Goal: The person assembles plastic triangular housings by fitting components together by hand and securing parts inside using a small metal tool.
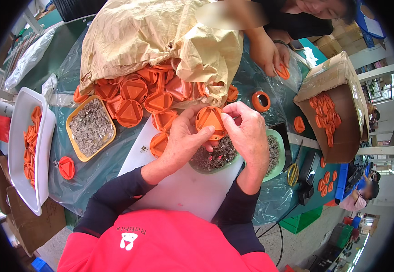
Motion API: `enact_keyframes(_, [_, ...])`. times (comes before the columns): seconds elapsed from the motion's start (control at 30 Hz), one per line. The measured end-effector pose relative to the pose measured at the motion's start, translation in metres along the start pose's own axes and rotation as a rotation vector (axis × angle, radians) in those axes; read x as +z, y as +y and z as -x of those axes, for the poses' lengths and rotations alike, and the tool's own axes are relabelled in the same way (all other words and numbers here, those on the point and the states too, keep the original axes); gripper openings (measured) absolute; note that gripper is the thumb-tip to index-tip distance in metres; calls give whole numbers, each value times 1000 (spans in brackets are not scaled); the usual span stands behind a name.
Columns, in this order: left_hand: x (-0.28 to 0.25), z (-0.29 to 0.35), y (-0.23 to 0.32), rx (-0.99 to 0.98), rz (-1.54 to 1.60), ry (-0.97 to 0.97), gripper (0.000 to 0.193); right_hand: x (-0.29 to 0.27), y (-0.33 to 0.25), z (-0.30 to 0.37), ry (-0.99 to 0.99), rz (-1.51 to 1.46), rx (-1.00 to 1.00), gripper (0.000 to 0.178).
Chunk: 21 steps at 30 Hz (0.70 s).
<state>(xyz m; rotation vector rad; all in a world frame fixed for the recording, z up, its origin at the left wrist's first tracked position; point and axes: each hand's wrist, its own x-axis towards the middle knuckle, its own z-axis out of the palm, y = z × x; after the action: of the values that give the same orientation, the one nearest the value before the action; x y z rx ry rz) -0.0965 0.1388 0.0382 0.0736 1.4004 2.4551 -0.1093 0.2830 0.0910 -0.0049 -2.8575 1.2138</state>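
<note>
In front of me, above a white board [183,186], my left hand [183,138] grips a round orange plastic cap [209,119] with a raised triangle on its face. The left thumb lies across the cap's lower edge. My right hand [250,133] pinches the cap's right side with thumb and forefinger; any small part between those fingertips is hidden. Below the hands is a green tray [201,169] of small metal pieces, partly covered by them. Similar orange caps [129,113] lie heaped just beyond, spilling from a woven tan sack [133,36].
Left stand a yellow tray [112,138] of metal bits and a white bin [47,158] holding orange parts. Right are another green tray [281,165], yellow-handled scissors [292,174] and a cardboard box [353,113] with orange pieces. Across the table, a co-worker's hand [267,56] holds an orange piece.
</note>
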Motion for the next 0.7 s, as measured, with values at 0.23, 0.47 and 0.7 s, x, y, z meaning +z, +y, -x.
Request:
enact_keyframes(0.23, [-3, -7, 2, -143, 168, -15, 46, 2, 7, -11, -53, 12, -9, 17])
enact_keyframes(0.47, [3, -5, 9, -191, 210, -91, 45, -10, 3, -3, 22, 10, -34, 15])
enact_keyframes(0.7, [-5, 4, 5, -214, 142, 18, 44, 8, 10, 1, 70, 94, -115, 14])
